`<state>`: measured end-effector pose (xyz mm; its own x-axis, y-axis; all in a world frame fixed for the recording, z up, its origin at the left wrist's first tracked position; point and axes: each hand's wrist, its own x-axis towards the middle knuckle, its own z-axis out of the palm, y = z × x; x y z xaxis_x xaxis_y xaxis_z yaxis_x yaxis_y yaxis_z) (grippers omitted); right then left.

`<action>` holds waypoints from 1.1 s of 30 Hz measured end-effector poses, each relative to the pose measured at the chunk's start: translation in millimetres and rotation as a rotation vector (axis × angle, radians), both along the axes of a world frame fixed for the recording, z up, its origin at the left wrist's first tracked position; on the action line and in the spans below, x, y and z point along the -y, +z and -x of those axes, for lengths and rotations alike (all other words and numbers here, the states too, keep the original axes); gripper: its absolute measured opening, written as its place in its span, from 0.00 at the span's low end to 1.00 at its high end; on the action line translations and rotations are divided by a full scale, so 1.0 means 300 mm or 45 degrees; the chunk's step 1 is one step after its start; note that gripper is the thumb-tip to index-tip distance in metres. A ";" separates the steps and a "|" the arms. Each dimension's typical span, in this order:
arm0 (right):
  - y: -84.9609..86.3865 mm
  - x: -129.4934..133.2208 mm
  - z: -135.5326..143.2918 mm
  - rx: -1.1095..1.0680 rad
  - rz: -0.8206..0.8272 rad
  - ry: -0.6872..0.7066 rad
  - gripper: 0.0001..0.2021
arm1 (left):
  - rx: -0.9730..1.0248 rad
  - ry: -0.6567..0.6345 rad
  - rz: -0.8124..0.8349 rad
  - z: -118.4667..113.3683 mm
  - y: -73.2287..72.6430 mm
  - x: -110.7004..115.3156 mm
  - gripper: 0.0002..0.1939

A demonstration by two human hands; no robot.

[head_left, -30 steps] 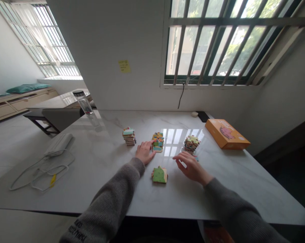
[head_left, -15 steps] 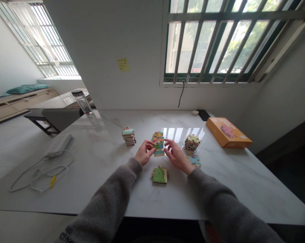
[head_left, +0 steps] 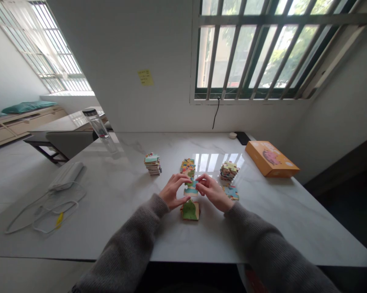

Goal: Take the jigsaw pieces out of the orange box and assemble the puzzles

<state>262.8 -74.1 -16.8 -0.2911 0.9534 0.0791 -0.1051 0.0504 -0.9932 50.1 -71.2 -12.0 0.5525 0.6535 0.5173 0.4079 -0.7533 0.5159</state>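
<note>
1. A blue-and-green puzzle section point(head_left: 190, 191) sits at the center of the frame, slightly below mid-height, between two hands.
2. The right hand point(head_left: 213, 192) pinches the section's right edge, thumb and fingertips drawn together.
3. The left hand point(head_left: 172, 191) curves around the section's left side, thumb and fingers spread apart; whether they touch it, one cannot tell.
4. Colorful joined pieces point(head_left: 187, 164) lie just above the section in the frame; a green piece point(head_left: 190, 211) lies just below it.
5. A stack of pieces point(head_left: 153, 165) stands left of center, with a second stack point(head_left: 229, 172) right of center and a light-blue piece point(head_left: 231, 193) below that.
6. An orange box point(head_left: 271, 158) rests at the frame's right, a clear bottle point(head_left: 96, 124) at upper left.
</note>
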 end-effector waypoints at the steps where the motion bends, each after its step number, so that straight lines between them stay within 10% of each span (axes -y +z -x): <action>1: 0.004 0.003 0.000 -0.014 0.014 0.022 0.17 | 0.002 -0.006 0.009 0.000 0.001 0.000 0.22; 25: -0.024 -0.045 -0.045 -0.066 0.021 -0.159 0.22 | -0.448 -0.225 0.276 -0.016 -0.081 0.031 0.26; 33: -0.054 -0.063 -0.059 0.118 -0.117 -0.177 0.20 | -0.230 -0.135 0.299 0.000 -0.056 0.016 0.25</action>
<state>280.5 -55.3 -33.0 -0.1673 0.9749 0.1466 0.0006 0.1487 -0.9889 50.0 -75.9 -29.0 0.6935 0.6770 0.2465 0.4341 -0.6656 0.6070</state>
